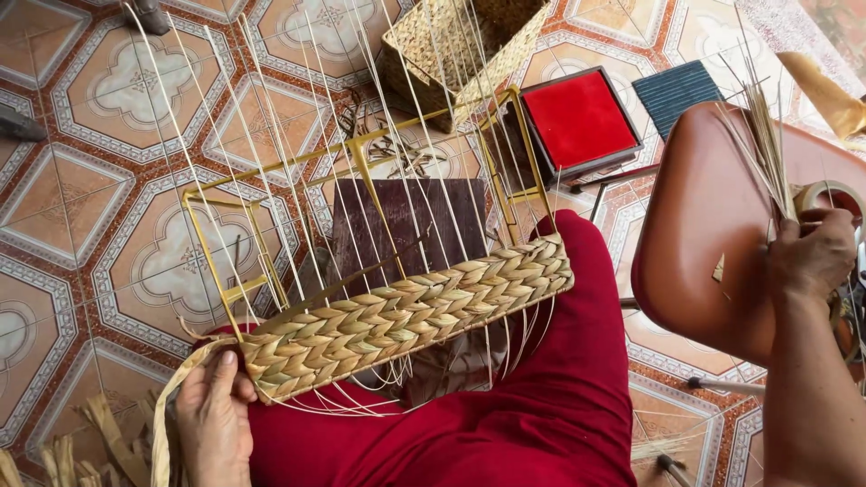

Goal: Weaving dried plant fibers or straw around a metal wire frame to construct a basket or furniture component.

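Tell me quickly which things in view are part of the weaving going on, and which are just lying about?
In use:
left hand gripping the woven band
yellow wire frame with thin upright strands
right hand on a bundle of thin strands over the brown chair seat

Lying about:
finished woven basket
red-topped box
blue ribbed pad
loose fibre scraps on the tiled floor

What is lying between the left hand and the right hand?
In the head view, the red-clad leg and the brown chair seat lie between the left hand and the right hand.
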